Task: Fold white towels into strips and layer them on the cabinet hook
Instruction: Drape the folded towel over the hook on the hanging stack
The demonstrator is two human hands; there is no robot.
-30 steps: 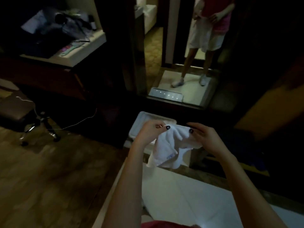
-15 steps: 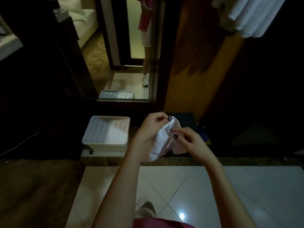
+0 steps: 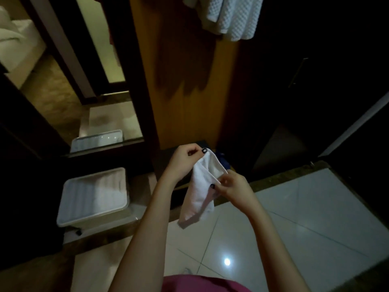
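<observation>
My left hand (image 3: 185, 159) pinched the top end of the white towel (image 3: 202, 192); my right hand (image 3: 233, 186) pinched its edge partway down. The strip hung between them, its long axis running from the left hand's grip down and toward me, lower end loose. The hung towels (image 3: 231, 15) lay well above and ahead of both hands, with the left hand judged the nearer. The hook was not visible, either covered by them or cut off at the frame's top. Dim light obscured the cabinet interior.
</observation>
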